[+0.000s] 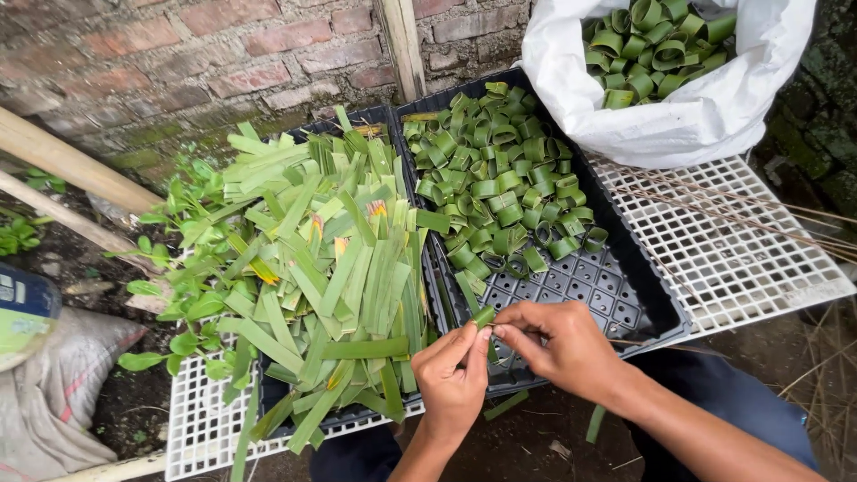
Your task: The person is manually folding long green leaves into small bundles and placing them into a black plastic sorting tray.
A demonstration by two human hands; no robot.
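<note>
Leaf strip (483, 316), thin, light and pliant, sits just in front of the black tray (625, 295); left hand (453, 375) and right hand (558, 344) each pinch it at its ends.

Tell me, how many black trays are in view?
2: one black tray at left under flat leaf strips, one black tray at right holding leaf rings. Others may be hidden.

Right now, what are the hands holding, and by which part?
Both hands pinch one small green leaf strip: left hand and right hand fingertips meet at its lower end, the top sticking up free.
</note>
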